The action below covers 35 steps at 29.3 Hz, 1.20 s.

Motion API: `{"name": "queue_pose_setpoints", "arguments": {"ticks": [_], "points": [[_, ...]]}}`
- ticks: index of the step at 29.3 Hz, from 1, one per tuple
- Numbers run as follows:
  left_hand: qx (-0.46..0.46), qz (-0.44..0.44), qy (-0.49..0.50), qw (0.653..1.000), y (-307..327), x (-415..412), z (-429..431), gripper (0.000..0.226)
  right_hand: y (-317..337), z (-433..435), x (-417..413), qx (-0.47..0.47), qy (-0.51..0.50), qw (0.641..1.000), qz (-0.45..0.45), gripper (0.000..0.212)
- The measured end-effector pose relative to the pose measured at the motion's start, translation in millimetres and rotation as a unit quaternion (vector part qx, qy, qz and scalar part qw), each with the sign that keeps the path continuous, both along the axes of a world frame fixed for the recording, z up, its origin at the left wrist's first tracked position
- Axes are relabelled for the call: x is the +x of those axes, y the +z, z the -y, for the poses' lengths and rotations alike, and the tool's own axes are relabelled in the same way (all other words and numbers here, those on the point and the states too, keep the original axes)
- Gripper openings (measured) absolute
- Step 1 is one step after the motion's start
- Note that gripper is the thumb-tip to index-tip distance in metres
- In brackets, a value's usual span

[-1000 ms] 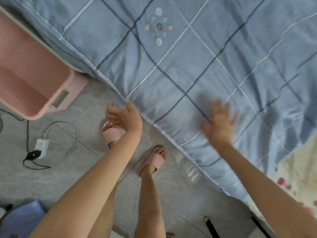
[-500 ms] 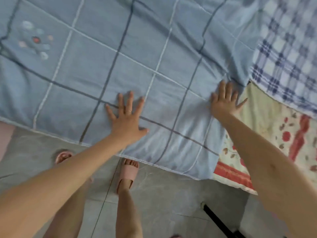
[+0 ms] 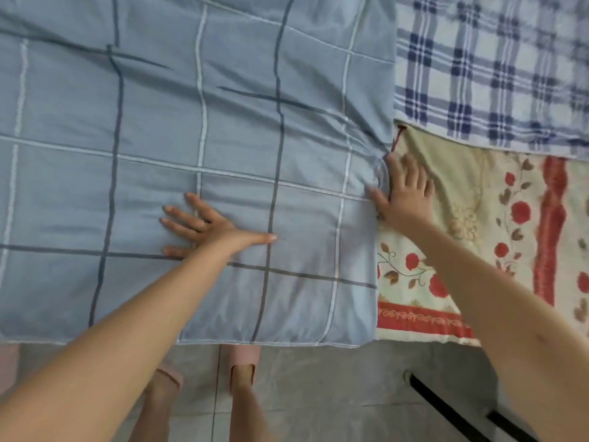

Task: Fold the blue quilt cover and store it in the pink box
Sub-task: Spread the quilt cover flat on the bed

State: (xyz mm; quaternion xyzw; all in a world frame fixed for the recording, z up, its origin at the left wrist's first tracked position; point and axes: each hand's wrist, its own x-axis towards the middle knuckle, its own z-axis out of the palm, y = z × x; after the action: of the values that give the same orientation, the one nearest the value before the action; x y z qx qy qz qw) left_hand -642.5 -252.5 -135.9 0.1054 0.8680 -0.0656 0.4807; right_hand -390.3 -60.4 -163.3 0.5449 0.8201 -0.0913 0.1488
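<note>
**A:** Where does the blue quilt cover (image 3: pixel 223 106) lie?

**B:** It is spread flat over the bed and fills the view from 9 o'clock round to 12. Its near hem hangs at the bed's edge above the floor (image 3: pixel 318 378), towards 6.

**A:** And the hands?

**B:** Both are open and neither is gripping. The left hand (image 3: pixel 207 228) presses flat on the cover just left of centre, with its fingers spread. The right hand (image 3: pixel 406 199), at 3 o'clock from it, has straight fingers. It lies mostly on the floral sheet (image 3: pixel 478 234), and its thumb side touches the cover's right edge, where the cloth puckers.

**A:** How will it handle?

**B:** I'd judge it light, thin and limp. It creases under a palm, so it will sag and slide rather than hold a shape. I would pinch the hem corners, starting with the near one at 5 o'clock, and smooth each fold flat.

**A:** What about the pink box?

**B:** It is not plainly in view. A pale pink patch (image 3: pixel 6 362) at the frame's edge, around 8 o'clock, might be it, but I cannot tell, and nothing shows of what it holds. The plaid cloth (image 3: pixel 494 68) at 2 o'clock lies beside the cover.
</note>
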Motion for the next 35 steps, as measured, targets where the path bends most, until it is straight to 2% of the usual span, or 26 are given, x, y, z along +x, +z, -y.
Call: {"name": "queue_pose_setpoints", "arguments": {"ticks": [1, 3, 5, 7, 9, 10, 13, 16, 20, 22, 24, 25, 27, 30, 32, 33, 35], "points": [[-0.008, -0.002, 0.009, 1.0, -0.2, 2.4, -5.4, 0.176, 1.8, -7.5, -5.7, 0.023, -0.056, 0.995, -0.08, 0.071], [-0.02, -0.002, 0.017, 1.0, 0.2, 5.1, -9.5, 0.176, 9.7, -24.0, -28.6, 0.02, -0.192, 0.946, -0.259, 0.054], [-0.027, 0.003, 0.014, 1.0, 3.2, 7.9, -14.1, 0.174, 21.2, -47.8, -51.7, -0.098, -0.271, 0.896, -0.338, 0.044], [-0.035, 0.015, 0.015, 0.999, 8.5, 9.1, -15.9, 0.173, 28.5, -64.7, -70.5, -0.182, -0.259, 0.899, -0.301, 0.041], [-0.046, 0.031, 0.014, 0.998, 12.4, 8.9, -18.1, 0.173, 31.6, -79.1, -81.4, -0.164, -0.227, 0.927, -0.249, 0.022], [-0.052, 0.034, 0.013, 0.998, 15.3, 8.7, -20.5, 0.172, 35.3, -89.2, -84.9, -0.131, -0.226, 0.931, -0.255, 0.016], [-0.066, 0.034, 0.014, 0.997, 20.1, 7.6, -24.4, 0.172, 48.1, -122.0, -95.4, -0.08, -0.25, 0.906, -0.331, 0.025], [-0.068, 0.03, 0.018, 0.997, 17.7, 8.7, -26.6, 0.172, 48.6, -149.9, -102.9, -0.106, -0.255, 0.889, -0.366, 0.027], [-0.069, 0.029, 0.016, 0.997, 10.2, 7.5, -31.1, 0.173, 31.1, -159.5, -98.8, -0.121, -0.277, 0.883, -0.358, 0.031], [-0.077, 0.025, 0.018, 0.997, 9.2, 6.2, -33.0, 0.174, 26.2, -144.9, -93.0, -0.064, -0.328, 0.858, -0.39, 0.036], [-0.083, 0.02, 0.02, 0.996, 8.2, 6.3, -32.4, 0.174, 29.2, -108.8, -85.4, 0.007, -0.4, 0.798, -0.45, 0.04], [-0.083, 0.016, 0.022, 0.996, 7.2, 6.8, -31.7, 0.175, 31.1, -83.6, -80.2, 0.02, -0.43, 0.774, -0.465, 0.04], [-0.08, 0.008, 0.023, 0.996, 6.6, 7.9, -31.6, 0.174, 35.5, -21.9, -64.4, -0.029, -0.473, 0.755, -0.453, 0.044], [-0.069, -0.004, 0.025, 0.997, 7.7, 11.2, -32.9, 0.173, 38.4, 67.1, -31.7, -0.177, -0.474, 0.782, -0.364, 0.045], [-0.059, -0.012, 0.023, 0.998, 8.3, 12.6, -31.9, 0.171, 33.9, 109.9, -14.2, -0.24, -0.421, 0.826, -0.287, 0.039], [-0.052, -0.014, 0.02, 0.998, 8.1, 13.4, -30.5, 0.17, 32.9, 125.6, -9.1, -0.252, -0.4, 0.841, -0.262, 0.034], [-0.044, -0.018, 0.014, 0.999, 6.3, 14.4, -29.7, 0.168, 35.6, 147.1, -2.6, -0.233, -0.411, 0.834, -0.283, 0.02]]}}
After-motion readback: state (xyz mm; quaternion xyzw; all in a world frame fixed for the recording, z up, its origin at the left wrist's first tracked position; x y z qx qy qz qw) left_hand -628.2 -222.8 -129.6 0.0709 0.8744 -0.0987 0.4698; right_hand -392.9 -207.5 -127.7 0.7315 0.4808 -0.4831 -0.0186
